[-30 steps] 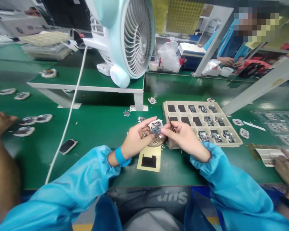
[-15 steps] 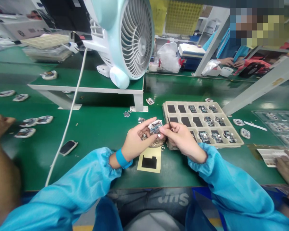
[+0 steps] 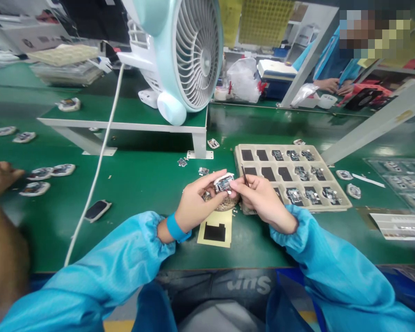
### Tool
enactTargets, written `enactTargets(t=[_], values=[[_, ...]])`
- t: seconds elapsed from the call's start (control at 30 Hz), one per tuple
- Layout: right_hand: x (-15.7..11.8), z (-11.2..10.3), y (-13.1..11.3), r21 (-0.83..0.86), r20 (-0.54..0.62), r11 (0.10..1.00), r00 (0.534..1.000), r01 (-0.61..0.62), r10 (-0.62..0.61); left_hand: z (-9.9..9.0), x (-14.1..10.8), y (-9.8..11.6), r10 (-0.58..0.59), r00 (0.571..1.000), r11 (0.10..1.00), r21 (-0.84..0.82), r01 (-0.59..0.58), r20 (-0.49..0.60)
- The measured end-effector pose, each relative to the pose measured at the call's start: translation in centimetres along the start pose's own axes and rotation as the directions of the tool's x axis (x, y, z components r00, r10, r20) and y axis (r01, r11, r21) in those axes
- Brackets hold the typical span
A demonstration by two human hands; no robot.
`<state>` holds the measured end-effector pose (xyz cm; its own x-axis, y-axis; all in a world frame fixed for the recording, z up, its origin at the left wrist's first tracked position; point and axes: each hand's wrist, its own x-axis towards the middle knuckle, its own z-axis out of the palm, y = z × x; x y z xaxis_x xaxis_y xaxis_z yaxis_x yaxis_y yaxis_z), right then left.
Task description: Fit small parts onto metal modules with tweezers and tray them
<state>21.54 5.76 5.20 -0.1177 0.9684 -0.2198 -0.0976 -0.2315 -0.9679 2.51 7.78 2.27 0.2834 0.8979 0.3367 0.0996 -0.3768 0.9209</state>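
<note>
My left hand (image 3: 198, 201) grips a small white-rimmed device housing (image 3: 224, 182) with circuitry showing in it, between thumb and fingers. Dark tweezers (image 3: 244, 175) are held in my right hand (image 3: 261, 197), pointing up, while its thumb and index finger touch the right edge of the housing. Below the housing lies a round container of small pieces (image 3: 224, 203), partly hidden by my hands. Nearer to me, a yellow sheet with a black cut shape (image 3: 214, 232) lies on the green table (image 3: 256, 251).
A cream tray (image 3: 346, 203) of circuit boards and black pads stands at right. A fan (image 3: 198, 55) sits on a raised shelf (image 3: 124, 124), its white cable crossing the left side. Several housings lie around. Another person's arm (image 3: 3, 221) is at far left.
The other person's hand at the far right has left the white strip and gone out of view. My hands keep hold of the housing and tweezers, nearly unmoved; the view has shifted slightly.
</note>
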Motion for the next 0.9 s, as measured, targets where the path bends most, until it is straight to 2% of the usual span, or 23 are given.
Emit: enactTargets(t=[0.17,0.27,0.33,0.4,0.47,0.53,0.63,0.77,0.9], values=[[-0.1,0.0,-0.3,-0.017,0.003,1.0,1.0,-0.017,0.017,-0.4,0.1,0.2,0.19,0.982,0.956,0.227,-0.185,-0.001],[0.0,0.1,-0.2,-0.054,-0.004,0.998,1.0,0.021,-0.021,-0.7,0.2,0.4,0.249,0.968,0.932,0.269,-0.244,0.015],[0.0,0.2,-0.1,-0.13,-0.055,0.984,0.99,0.122,-0.13,-0.7,0.2,0.5,0.185,0.983,0.961,0.209,-0.182,0.005],[0.0,0.2,0.1,-0.214,-0.1,0.948,0.96,0.235,-0.261,-0.6,0.3,0.6,0.034,0.999,0.999,0.027,-0.034,0.008],[-0.1,0.2,0.1,-0.25,-0.1,0.923,0.94,0.294,-0.326,-0.5,0.4,0.6,-0.119,0.991,0.969,-0.211,0.129,0.063],[0.0,0.1,0.1,-0.236,-0.071,0.927,0.946,0.292,-0.316,-0.5,0.5,0.7,-0.199,0.972,0.898,-0.374,0.231,0.124],[0.1,-0.1,0.0,-0.194,-0.045,0.944,0.959,0.268,-0.281,-0.5,0.7,0.7,-0.227,0.961,0.851,-0.447,0.275,0.158],[0.2,-0.4,0.0,-0.127,0.002,0.954,0.961,0.273,-0.275,-0.6,0.8,1.0,-0.223,0.963,0.855,-0.444,0.269,0.154],[0.2,-0.4,0.0,-0.113,-0.005,0.955,0.961,0.275,-0.278,-0.6,0.8,1.1,-0.228,0.964,0.859,-0.437,0.267,0.139]])
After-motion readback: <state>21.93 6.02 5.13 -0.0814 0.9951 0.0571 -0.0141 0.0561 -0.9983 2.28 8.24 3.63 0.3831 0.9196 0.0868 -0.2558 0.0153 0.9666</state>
